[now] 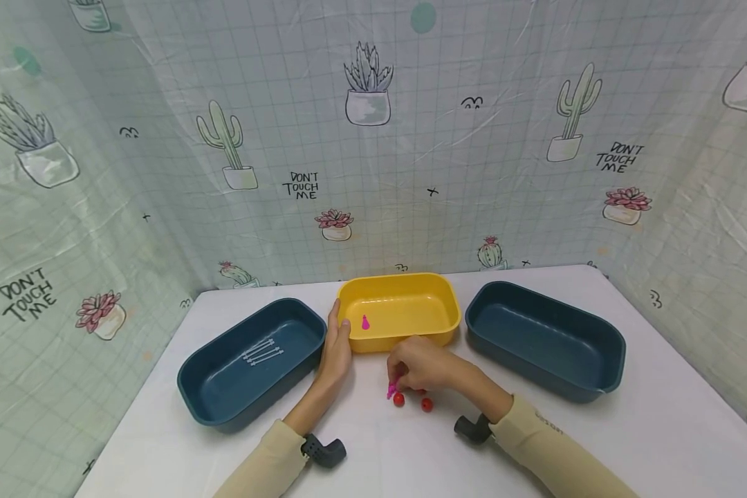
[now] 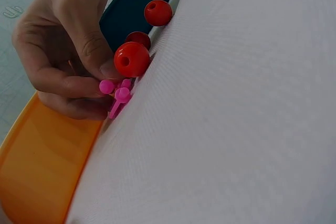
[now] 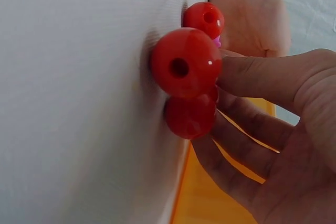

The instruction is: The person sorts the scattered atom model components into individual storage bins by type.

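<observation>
The right hand (image 1: 425, 365) is down on the white table (image 1: 597, 443) just in front of the yellow tray (image 1: 398, 311), its fingers curled around small pink pegs (image 2: 119, 95) — pinching them beside three red beads (image 2: 131, 59). The left hand (image 1: 336, 346) rests flat and relaxed against the yellow tray's left wall. One pink piece (image 1: 365, 322) already lies in the yellow tray, and white sticks (image 1: 263, 351) lie in the left blue tray (image 1: 249, 360); the right blue tray (image 1: 544, 339) holds nothing visible. Sorting looks partly done — the pegs and beads remain on the table.
</observation>
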Action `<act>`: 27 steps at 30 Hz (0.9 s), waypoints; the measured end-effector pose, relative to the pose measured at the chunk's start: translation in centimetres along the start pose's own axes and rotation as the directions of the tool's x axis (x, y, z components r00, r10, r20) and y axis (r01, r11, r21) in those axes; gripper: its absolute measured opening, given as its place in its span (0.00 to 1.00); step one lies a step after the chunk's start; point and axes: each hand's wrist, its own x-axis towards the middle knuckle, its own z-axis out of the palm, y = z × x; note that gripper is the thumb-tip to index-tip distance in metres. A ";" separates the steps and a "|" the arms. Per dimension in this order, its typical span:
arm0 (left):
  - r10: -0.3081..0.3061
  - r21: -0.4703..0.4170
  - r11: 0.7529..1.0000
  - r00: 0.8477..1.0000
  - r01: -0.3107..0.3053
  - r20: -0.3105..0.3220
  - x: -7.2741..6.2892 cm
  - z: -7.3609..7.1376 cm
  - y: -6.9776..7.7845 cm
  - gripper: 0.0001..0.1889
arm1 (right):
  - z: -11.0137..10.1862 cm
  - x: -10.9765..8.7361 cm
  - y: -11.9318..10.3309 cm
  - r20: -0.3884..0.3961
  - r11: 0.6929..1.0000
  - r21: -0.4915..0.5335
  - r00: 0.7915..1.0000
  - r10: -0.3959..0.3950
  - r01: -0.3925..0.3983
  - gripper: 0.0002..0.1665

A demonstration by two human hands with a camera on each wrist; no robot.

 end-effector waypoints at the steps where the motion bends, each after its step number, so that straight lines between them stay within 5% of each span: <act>1: 0.000 0.002 1.000 1.000 0.000 0.001 0.0 0.0 0.0 0.30 | 0.0 0.0 0.0 0.002 1.000 0.006 1.000 0.004 -0.004 0.07; 19: 0.006 0.002 1.000 1.000 -0.006 0.008 0.0 -0.1 0.0 0.30 | -0.7 0.0 0.3 -0.049 0.987 0.150 0.997 -0.053 0.060 0.10; 27: -0.005 0.002 1.000 1.000 0.005 0.002 0.1 0.0 -0.1 0.30 | -1.6 -0.4 -0.1 -0.120 0.992 0.098 0.990 -0.067 0.079 0.09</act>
